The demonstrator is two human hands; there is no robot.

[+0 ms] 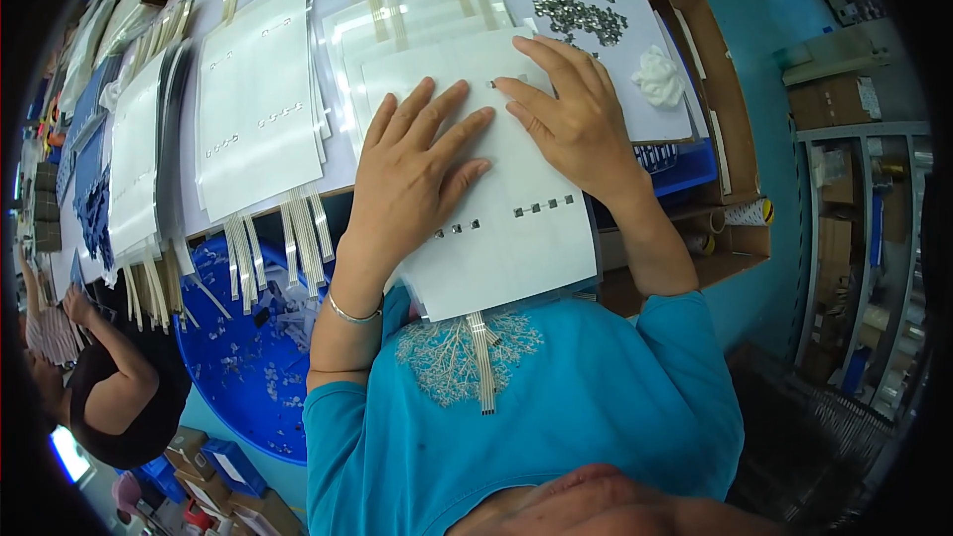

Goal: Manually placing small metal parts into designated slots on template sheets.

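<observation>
A white flexible sheet [496, 263] lies before me on a stack, its near end overhanging the table edge against my shirt. A flat ribbon tail [482, 362] hangs from that end. Dark square metal pieces [544, 206] sit in short rows across the sheet's nearer half. My left hand [412, 164] rests on the sheet's left side with fingers spread. At the far part of the sheet, my right hand [576, 124] has its fingers stretched out, with the index fingertip at one small metal piece [492, 85]. Its thumb stands apart from that finger.
Loose metal pieces [581, 5] lie in a heap at the far right, near a crumpled white tissue [657, 77]. Further sheet stacks [260, 89] are to the left. A blue tub [238, 367] stands below the table edge; cardboard boxes [730, 129] line the right. A co-worker [114, 387] is at far left.
</observation>
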